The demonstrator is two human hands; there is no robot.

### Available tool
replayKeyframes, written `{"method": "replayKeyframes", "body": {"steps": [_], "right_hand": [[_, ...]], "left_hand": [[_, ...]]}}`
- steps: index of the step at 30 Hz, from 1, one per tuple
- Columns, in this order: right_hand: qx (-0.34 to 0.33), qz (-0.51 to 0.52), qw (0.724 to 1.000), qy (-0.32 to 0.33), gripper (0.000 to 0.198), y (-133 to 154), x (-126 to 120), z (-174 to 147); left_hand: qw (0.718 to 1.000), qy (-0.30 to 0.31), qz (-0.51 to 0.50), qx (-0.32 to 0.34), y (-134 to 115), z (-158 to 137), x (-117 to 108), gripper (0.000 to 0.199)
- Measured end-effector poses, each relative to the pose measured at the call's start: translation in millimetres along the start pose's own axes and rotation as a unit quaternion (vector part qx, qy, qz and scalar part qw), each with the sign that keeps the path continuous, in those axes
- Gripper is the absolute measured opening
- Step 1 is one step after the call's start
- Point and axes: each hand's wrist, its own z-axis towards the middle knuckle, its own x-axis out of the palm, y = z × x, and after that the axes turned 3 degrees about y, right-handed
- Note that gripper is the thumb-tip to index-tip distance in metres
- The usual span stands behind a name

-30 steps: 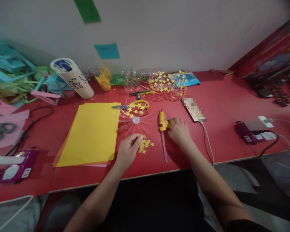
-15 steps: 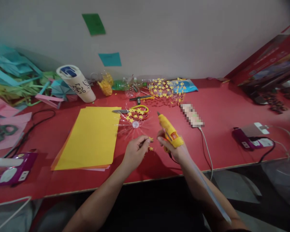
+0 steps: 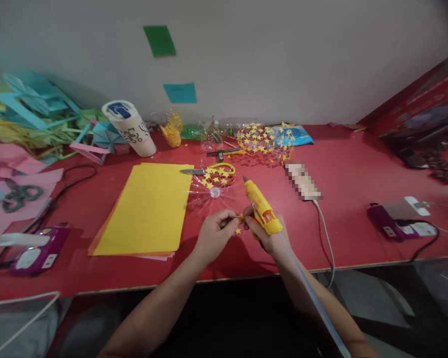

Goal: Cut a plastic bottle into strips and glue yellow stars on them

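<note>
My left hand [image 3: 217, 232] pinches a small yellow star [image 3: 241, 217] between thumb and fingertips. Close on its right, my right hand [image 3: 271, 236] is wrapped round a yellow glue gun [image 3: 262, 206], nozzle pointing up and away, a long clear glue stick trailing from its back. The right fingertips meet the star too. Another yellow star [image 3: 238, 231] shows just below the fingers. Beyond my left hand lies a clear plastic piece with thin splayed strips [image 3: 215, 192], several yellow stars on its far side. Scissors [image 3: 224, 169] with yellow-and-red handles lie behind it.
Left of my hands is a stack of yellow paper [image 3: 145, 209]. A white cup [image 3: 132, 132], star-covered clear plastic [image 3: 259, 139] and a cutter knife [image 3: 224, 152] are at the back. On the right are a phone [image 3: 303, 181] with its cable and a purple power strip [image 3: 386, 223].
My right hand has moved in to the left, and its fingertips now meet the star held by my left hand. The view has shifted slightly left.
</note>
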Motion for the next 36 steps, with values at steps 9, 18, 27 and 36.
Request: {"method": "replayKeyframes", "body": {"steps": [9, 18, 27, 36], "right_hand": [[0.031, -0.006, 0.999, 0.037, 0.03, 5.8, -15.3, -6.8], [-0.117, -0.057, 0.987, 0.095, 0.029, 15.8, -10.9, -17.8], [-0.184, -0.089, 0.977, 0.069, 0.029, 13.9, -5.8, -12.6], [-0.169, -0.103, 0.978, 0.069, 0.031, 10.5, -5.5, -12.6]], "left_hand": [[0.989, -0.131, 0.051, 0.044, -3.5, 1.3, -19.3, 0.017], [0.971, -0.18, 0.132, 0.085, -1.9, 1.2, -24.1, 0.017], [0.965, -0.19, 0.15, 0.102, -2.5, 1.1, -24.2, 0.017], [0.96, -0.195, 0.162, 0.115, -6.0, 1.2, -20.6, 0.018]]}}
